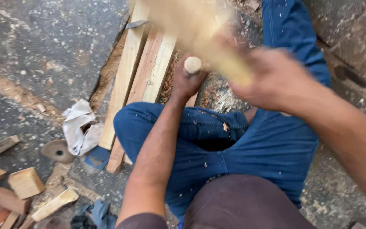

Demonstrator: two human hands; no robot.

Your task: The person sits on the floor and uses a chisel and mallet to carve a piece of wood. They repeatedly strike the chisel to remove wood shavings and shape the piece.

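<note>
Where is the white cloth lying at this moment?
In the head view, the white cloth lies crumpled on the concrete floor at the left, beside the near end of the wooden planks and a round grey disc.

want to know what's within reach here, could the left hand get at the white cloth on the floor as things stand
Probably not right away. The left hand is wrapped around an upright wooden handle, so it is occupied. The white cloth lies beyond the wooden planks and the bent knee, uncovered.

Blue jeans (272, 144) (sawdust-flecked), pale wood planks (142, 72) — white rag (76, 123), grey floor (43, 46)
</note>
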